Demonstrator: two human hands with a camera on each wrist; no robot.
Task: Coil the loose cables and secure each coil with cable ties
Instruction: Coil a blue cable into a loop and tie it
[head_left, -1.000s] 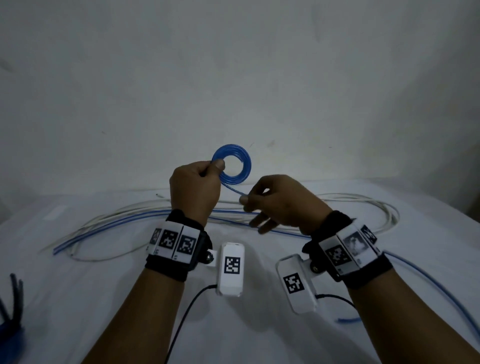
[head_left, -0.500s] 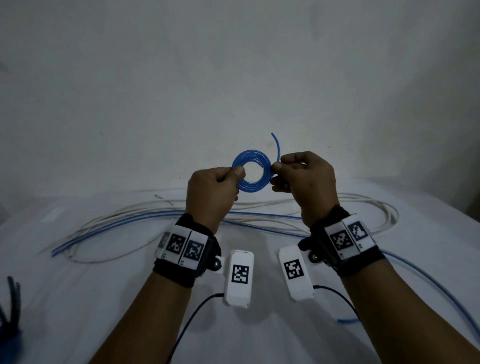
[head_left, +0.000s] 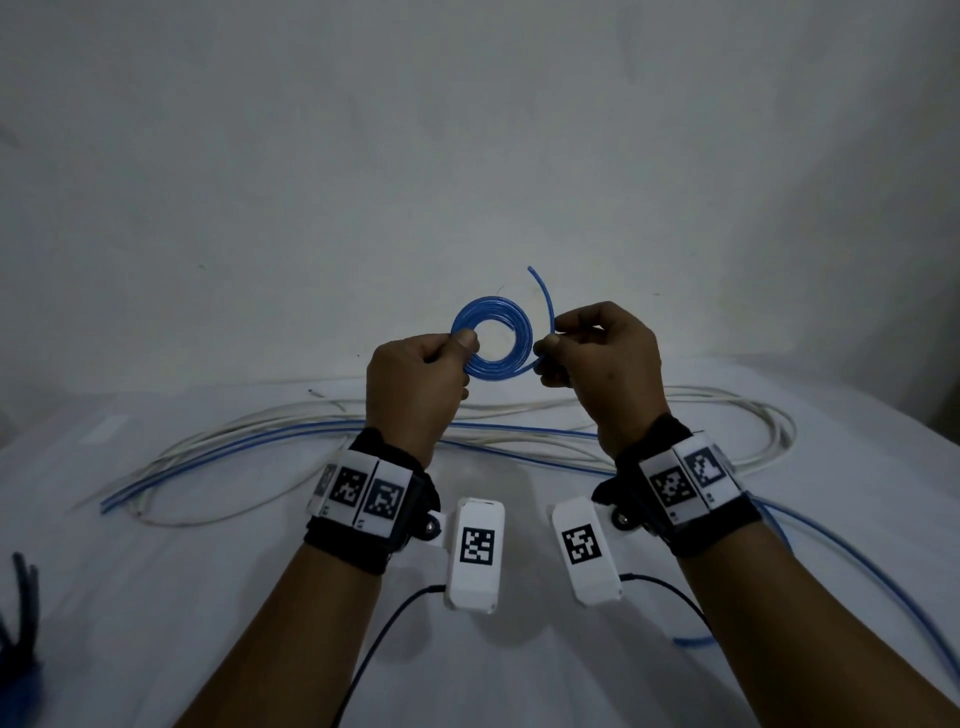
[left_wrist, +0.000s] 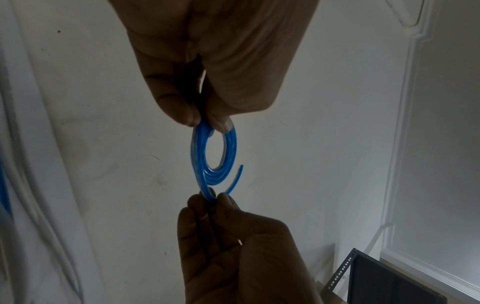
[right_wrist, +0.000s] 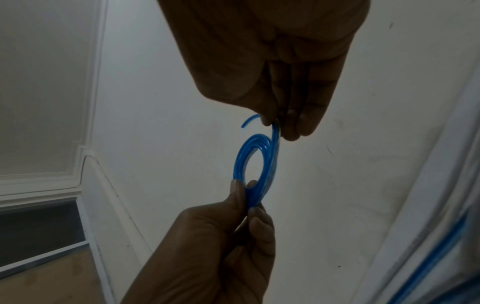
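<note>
Left hand (head_left: 415, 384) pinching blue coil (head_left: 492, 338), right hand (head_left: 605, 358) pinching tail end (head_left: 545, 301)

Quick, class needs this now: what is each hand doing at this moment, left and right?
Left hand: closed, pinching the blue coil at its rim.
Right hand: closed, pinching the coil's loose tail end.

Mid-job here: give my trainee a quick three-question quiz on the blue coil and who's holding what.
1. True or false: a cable tie already binds the blue coil.
2. Which hand pinches the coil's free tail? A) left hand B) right hand
3. Fill in: more loose blue and white cables lie on the ____ cloth.

Key: 1 false, no tie shows on it; 2 B; 3 white.
</note>
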